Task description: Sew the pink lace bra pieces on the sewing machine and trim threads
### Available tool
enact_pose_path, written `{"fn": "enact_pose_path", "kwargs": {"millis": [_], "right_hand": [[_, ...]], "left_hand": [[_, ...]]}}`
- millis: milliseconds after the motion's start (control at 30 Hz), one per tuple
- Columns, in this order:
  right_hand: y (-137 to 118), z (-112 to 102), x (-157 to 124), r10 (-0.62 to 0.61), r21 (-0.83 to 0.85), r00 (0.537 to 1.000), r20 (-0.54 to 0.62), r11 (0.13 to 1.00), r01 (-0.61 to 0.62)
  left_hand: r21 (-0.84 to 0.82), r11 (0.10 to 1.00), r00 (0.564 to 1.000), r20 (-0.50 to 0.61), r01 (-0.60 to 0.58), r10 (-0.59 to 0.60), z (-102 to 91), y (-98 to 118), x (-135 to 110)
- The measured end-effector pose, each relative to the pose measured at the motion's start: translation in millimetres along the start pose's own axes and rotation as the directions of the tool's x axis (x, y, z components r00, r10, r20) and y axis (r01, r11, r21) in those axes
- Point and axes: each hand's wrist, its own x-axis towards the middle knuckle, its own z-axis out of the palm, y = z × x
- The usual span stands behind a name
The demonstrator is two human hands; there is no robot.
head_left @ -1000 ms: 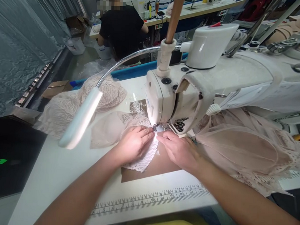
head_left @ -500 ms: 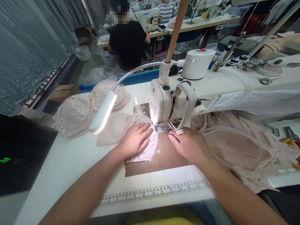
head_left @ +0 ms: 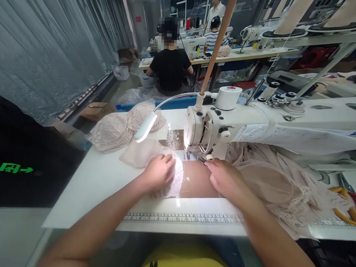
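My left hand (head_left: 160, 171) is closed, its fingers curled on a pale pink lace fabric piece (head_left: 178, 176) that lies left of the needle. Sheer fabric (head_left: 140, 152) trails from it to the left. My right hand (head_left: 227, 178) rests right of the needle area, its fingers closed on a small dark metal tool (head_left: 202, 160); only the tip shows, so its kind is unclear. Between and behind my hands stands the white sewing machine (head_left: 192, 122), with its presser foot (head_left: 188, 155) just beyond the lace edge. A brown sheet (head_left: 195, 181) covers the table under the work.
Lace cups (head_left: 112, 133) are piled at the back left, beneath a gooseneck lamp (head_left: 146, 126). Beige lace garments (head_left: 269, 181) lie right of my right arm. Orange-handled scissors (head_left: 346, 205) sit at the far right. A ruler strip (head_left: 177, 218) runs along the front edge. Co-workers sit beyond.
My left hand has gone from lying flat to curled, and the lace has come slightly left, away from the needle. My right hand stays beside the machine. The camera view has tilted up.
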Motion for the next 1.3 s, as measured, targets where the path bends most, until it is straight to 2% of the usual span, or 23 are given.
{"fn": "enact_pose_path", "kwargs": {"millis": [100, 167, 200, 267, 333, 400, 500, 600, 700, 833, 933, 1033, 1133, 1233, 1300], "right_hand": [[-2, 6, -1, -0.005, 0.005, 0.996, -0.091, 1.0, 0.005], [-3, 10, -2, -0.004, 0.008, 0.99, -0.142, 1.0, 0.005], [-3, 11, -2, -0.007, 0.016, 0.987, -0.164, 1.0, 0.01], [-3, 12, -3, -0.016, 0.06, 0.98, -0.201, 0.998, 0.028], [-3, 11, -3, -0.035, 0.146, 0.972, -0.23, 0.987, 0.07], [-4, 9, -3, -0.059, 0.252, 0.965, -0.254, 0.96, 0.125], [-8, 6, -3, -0.076, 0.404, 0.964, -0.256, 0.897, 0.178], [-13, 5, -2, -0.074, 0.526, 0.97, -0.23, 0.83, 0.188], [-16, 7, 0, -0.082, 0.631, 0.975, -0.207, 0.75, 0.198], [-19, 11, 1, -0.099, 0.749, 0.991, -0.088, 0.649, 0.131], [-21, 12, 2, -0.07, 0.767, 0.996, -0.051, 0.636, 0.084], [-22, 13, 3, -0.037, 0.787, 0.999, -0.006, 0.616, 0.028], [-22, 15, 3, -0.041, 0.832, 0.995, 0.086, 0.553, -0.049], [-22, 17, 3, -0.024, 0.819, 0.999, 0.022, 0.574, -0.005], [-22, 17, 4, 0.004, 0.789, 0.999, -0.04, 0.614, 0.029]], "left_hand": [[-0.142, 0.988, 0.998, 0.022, -0.058, 0.062, -8.0, 19, -21], [-0.307, 0.948, 0.996, -0.063, -0.085, 0.069, -11.7, 27, -34], [-0.382, 0.92, 0.991, -0.133, -0.084, 0.035, -12.9, 29, -40], [-0.505, 0.862, 0.96, -0.253, -0.028, -0.117, -13.3, 26, -52], [-0.613, 0.783, 0.913, -0.251, 0.108, -0.322, -11.3, 16, -62], [-0.72, 0.636, 0.866, -0.098, 0.279, -0.49, -7.9, 1, -69], [-0.82, 0.363, 0.804, 0.185, 0.443, -0.565, -3.9, -16, -71], [-0.853, 0.143, 0.793, 0.387, 0.502, -0.471, -4.2, -23, -61], [-0.851, 0.015, 0.82, 0.501, 0.525, -0.276, -6.4, -20, -43], [-0.869, -0.013, 0.86, 0.492, 0.495, -0.133, -6.9, -11, -19], [-0.886, 0.002, 0.884, 0.462, 0.463, -0.07, -4.9, -3, -6], [-0.921, -0.031, 0.919, 0.39, 0.389, -0.057, 0.7, 6, 2], [-0.941, -0.073, 0.932, 0.339, 0.332, -0.126, 8.6, 13, 4], [-0.95, -0.028, 0.933, 0.31, 0.311, -0.18, 11.2, 15, 1], [-0.956, 0.094, 0.951, 0.261, 0.279, -0.166, 6.1, 11, -4]]}}
